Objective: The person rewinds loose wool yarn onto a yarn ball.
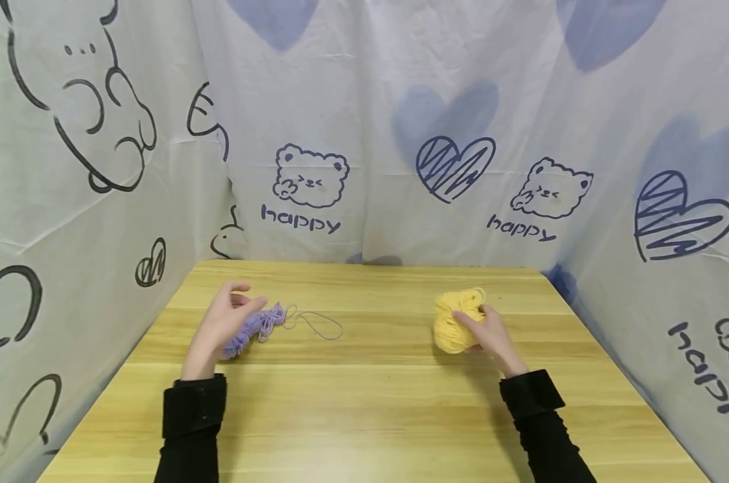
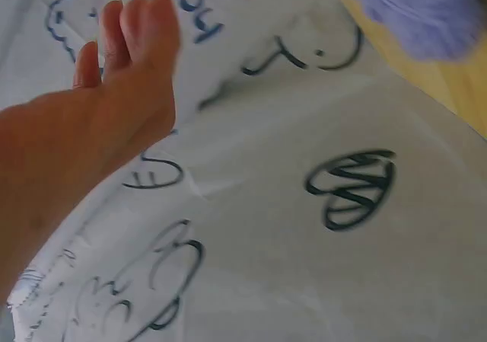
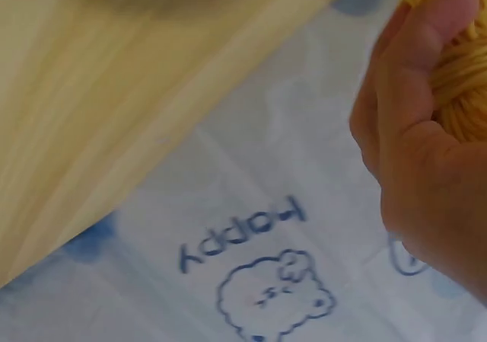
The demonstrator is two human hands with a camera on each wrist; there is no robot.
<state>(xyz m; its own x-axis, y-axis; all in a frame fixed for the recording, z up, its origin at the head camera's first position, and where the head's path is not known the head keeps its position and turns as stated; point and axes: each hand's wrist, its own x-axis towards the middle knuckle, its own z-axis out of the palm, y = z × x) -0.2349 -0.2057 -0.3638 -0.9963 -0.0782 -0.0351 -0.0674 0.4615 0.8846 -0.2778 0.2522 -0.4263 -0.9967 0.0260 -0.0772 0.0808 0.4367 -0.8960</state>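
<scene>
My right hand [image 1: 493,333] grips a yellow ball of yarn [image 1: 451,330], thumb across its near side. In the right wrist view the curled fingers lie against the yellow strands [image 3: 463,75]. On the left of the table lies a skein of purple yarn [image 1: 258,326], its loose end trailing rightward in thin loops. My left hand [image 1: 222,318] hovers by the purple skein with fingers loosely bent and nothing held. The left wrist view shows the purple yarn [image 2: 422,14] apart from that hand [image 2: 125,75].
The wooden table [image 1: 352,402] has light yellow grain. White cloth [image 1: 376,107] printed with bears, hearts and "happy" hangs behind it and along both sides, close to its edges.
</scene>
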